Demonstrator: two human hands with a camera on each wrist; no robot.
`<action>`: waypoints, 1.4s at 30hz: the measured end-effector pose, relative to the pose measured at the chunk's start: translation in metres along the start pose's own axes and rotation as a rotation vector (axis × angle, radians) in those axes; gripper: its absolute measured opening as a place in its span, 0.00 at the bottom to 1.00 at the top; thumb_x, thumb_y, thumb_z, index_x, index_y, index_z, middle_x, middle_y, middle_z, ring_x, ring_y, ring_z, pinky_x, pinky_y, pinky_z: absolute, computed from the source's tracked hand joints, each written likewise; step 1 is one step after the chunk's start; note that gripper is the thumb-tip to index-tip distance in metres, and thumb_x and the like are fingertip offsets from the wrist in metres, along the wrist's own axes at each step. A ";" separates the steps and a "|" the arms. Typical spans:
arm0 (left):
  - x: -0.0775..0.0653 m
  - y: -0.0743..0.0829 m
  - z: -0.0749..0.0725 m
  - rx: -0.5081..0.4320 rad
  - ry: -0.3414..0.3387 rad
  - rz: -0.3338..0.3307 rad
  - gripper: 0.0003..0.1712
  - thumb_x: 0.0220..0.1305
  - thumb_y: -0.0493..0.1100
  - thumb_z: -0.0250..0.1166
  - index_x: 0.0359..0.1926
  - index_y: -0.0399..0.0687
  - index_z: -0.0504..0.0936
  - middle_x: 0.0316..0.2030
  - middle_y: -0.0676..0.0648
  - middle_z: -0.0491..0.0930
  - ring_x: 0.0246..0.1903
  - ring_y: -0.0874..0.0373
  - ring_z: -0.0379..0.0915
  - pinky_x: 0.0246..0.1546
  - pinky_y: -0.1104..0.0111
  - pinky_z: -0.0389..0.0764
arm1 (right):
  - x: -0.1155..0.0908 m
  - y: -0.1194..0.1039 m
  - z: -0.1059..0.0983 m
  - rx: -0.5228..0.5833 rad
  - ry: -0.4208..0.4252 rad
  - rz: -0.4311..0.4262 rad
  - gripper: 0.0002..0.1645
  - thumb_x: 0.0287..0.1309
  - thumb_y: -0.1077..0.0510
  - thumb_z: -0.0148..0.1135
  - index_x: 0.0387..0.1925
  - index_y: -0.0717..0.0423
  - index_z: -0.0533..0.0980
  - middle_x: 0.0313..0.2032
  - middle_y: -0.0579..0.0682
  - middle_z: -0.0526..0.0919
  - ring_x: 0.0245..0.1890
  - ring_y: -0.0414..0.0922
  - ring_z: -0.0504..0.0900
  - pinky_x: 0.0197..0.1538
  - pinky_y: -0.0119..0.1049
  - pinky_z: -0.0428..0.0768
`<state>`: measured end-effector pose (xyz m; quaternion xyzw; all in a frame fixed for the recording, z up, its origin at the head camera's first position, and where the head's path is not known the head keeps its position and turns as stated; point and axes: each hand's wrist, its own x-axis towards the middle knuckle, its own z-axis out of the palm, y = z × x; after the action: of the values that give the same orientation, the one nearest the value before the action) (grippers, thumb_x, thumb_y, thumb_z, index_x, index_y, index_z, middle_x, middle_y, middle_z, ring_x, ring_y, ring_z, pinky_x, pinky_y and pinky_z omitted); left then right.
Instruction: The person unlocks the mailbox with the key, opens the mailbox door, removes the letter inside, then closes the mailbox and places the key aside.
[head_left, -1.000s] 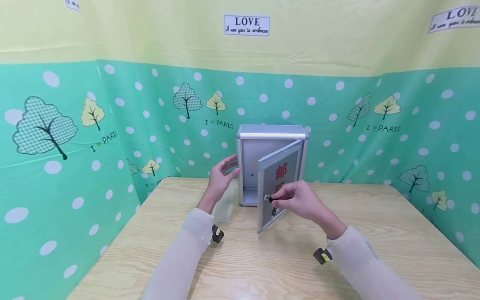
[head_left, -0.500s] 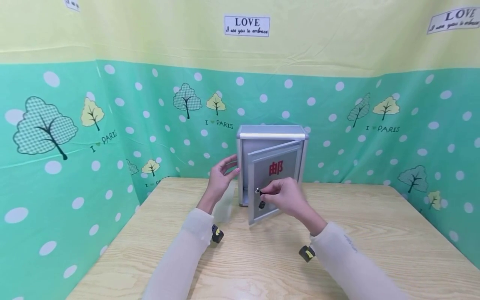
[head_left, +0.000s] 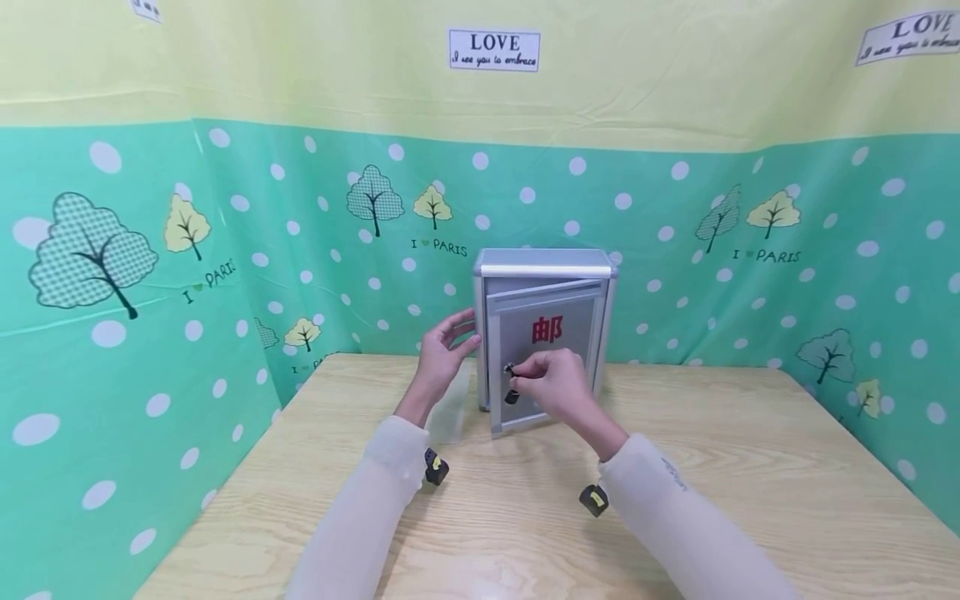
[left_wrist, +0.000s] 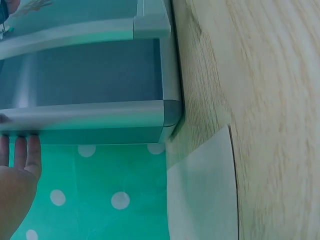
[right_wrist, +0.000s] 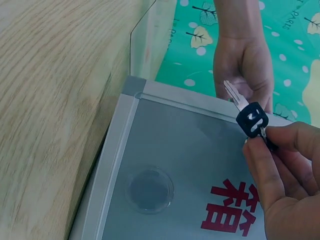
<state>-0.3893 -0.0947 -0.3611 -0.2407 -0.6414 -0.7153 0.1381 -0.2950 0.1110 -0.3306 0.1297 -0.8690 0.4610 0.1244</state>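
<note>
A silver-grey metal mailbox (head_left: pixel 546 258) stands upright on the wooden table. Its door (head_left: pixel 517 329), hinged on the right and marked with red characters, hangs slightly ajar. My right hand (head_left: pixel 561 385) pinches the black head of a key (head_left: pixel 512 374) at the door's lock. From that key dangles a second key (right_wrist: pixel 252 120), its metal blade showing in the right wrist view. My left hand (head_left: pixel 438 360) rests against the box's left side, fingers straight along it and thumb at the front edge. In the left wrist view the gap shows the bare inside (left_wrist: pixel 85 70).
Beside the box on the left, a pale translucent sheet (head_left: pixel 450 414) is on the table (head_left: pixel 480 525). A clear round disc (right_wrist: pixel 150 190) sits low on the door's face. Behind everything hangs a green and yellow printed curtain (head_left: pixel 660 200).
My right hand has moved left and away from me, swinging the door from wide open to nearly closed while keeping its pinch on the key. The left hand stays put at the box's side.
</note>
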 end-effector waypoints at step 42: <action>-0.001 0.000 0.000 0.042 -0.017 0.006 0.27 0.59 0.37 0.66 0.61 0.49 0.73 0.59 0.47 0.73 0.59 0.46 0.67 0.58 0.62 0.73 | 0.029 -0.011 0.033 -0.046 0.167 0.065 0.08 0.47 0.63 0.71 0.33 0.55 0.84 0.30 0.47 0.86 0.27 0.39 0.82 0.30 0.30 0.82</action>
<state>-0.3887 -0.0950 -0.3617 -0.2460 -0.6566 -0.6992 0.1399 -0.3218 0.0738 -0.3303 0.0595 -0.8697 0.4540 0.1842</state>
